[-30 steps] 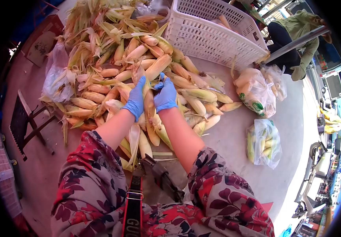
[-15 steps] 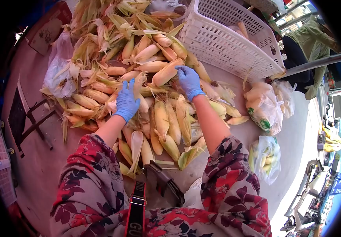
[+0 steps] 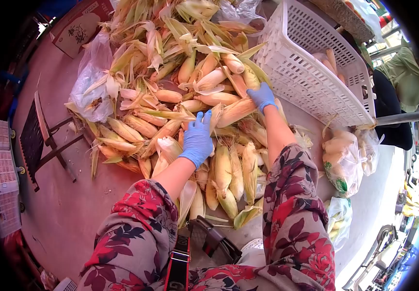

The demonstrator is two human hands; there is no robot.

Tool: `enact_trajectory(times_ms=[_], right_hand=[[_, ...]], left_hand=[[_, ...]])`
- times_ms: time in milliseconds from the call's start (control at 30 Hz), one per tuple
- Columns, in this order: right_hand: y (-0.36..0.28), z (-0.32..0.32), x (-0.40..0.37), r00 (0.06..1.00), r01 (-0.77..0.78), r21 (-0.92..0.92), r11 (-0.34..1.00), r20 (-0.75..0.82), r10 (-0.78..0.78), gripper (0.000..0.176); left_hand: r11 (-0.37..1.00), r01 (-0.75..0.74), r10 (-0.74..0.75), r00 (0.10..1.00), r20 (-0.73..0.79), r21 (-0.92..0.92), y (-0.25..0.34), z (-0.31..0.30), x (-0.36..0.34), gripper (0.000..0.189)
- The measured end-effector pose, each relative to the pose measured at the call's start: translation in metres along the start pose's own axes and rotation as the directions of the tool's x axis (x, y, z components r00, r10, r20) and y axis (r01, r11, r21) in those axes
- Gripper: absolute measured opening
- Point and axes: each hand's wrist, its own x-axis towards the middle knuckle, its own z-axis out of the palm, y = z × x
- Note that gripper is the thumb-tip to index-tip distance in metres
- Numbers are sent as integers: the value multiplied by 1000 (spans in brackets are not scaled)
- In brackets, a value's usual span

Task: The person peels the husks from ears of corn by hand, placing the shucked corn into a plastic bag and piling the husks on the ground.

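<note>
An ear of corn (image 3: 236, 112), pale yellow with its kernels showing, lies slantwise between my hands over the heap. My right hand (image 3: 262, 97), in a blue glove, is closed around its upper right end. At the lower left end my left hand (image 3: 197, 139), also blue-gloved, has its fingers bent against the ear and a strip of husk; its thumb side is partly hidden. Around them spreads a heap of corn: peeled ears (image 3: 217, 99) above and ears in thin husk (image 3: 223, 169) below. Loose husks (image 3: 180, 39) are piled at the far side.
A white perforated crate (image 3: 311, 82) stands at the upper right, with filled plastic bags (image 3: 342, 162) below it. On the left are a clear bag (image 3: 93, 87), a dark folding stool (image 3: 37, 138) and a cardboard box (image 3: 81, 31). A person (image 3: 403, 82) is at the far right.
The view has shifted, so the scene sits farther right and lower. My left hand has moved right, closer to my right hand. The right hand now wraps the ear's end.
</note>
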Motion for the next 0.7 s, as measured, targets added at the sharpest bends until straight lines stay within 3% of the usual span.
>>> enact_trajectory(times_ms=[167, 267, 300, 367, 433, 533, 567, 600, 633, 700], right_hand=[[32, 13, -85, 980, 193, 176, 965, 19, -199, 57], [8, 0, -166, 956, 226, 104, 968, 167, -241, 56], [9, -2, -185, 964, 148, 235, 961, 184, -194, 53], [18, -15, -203, 888, -296, 556, 776, 460, 8, 48], [23, -26, -222, 881, -343, 683, 645, 472, -32, 47], [17, -54, -245, 910, -255, 807, 533, 386, -149, 50], [8, -63, -249, 919, -197, 839, 507, 339, -204, 51], [1, -70, -253, 929, -127, 844, 521, 285, -237, 56], [-5, -75, -255, 923, -123, 856, 502, 285, -260, 56], [-16, -83, -259, 906, -118, 877, 466, 287, -311, 58]], left_hand=[[999, -25, 20, 992, -126, -38, -5, 12, -1, 82], [993, -80, 63, 983, -173, -91, -14, 20, -7, 83], [984, -119, 89, 974, -208, -133, -21, 19, -8, 84], [971, -157, 137, 984, -118, -180, -43, 19, 1, 84], [971, -191, 178, 979, -102, -140, -61, 18, 12, 77], [879, -427, 318, 857, -406, -212, -46, -18, 13, 60], [724, -373, 231, 924, -305, -581, -28, -37, 8, 55], [462, -242, 188, 967, -172, -853, -1, -56, 1, 50], [139, -54, 195, 981, -26, -989, 19, -66, -4, 45], [-103, -47, 250, 966, -71, -994, 46, -70, -4, 44]])
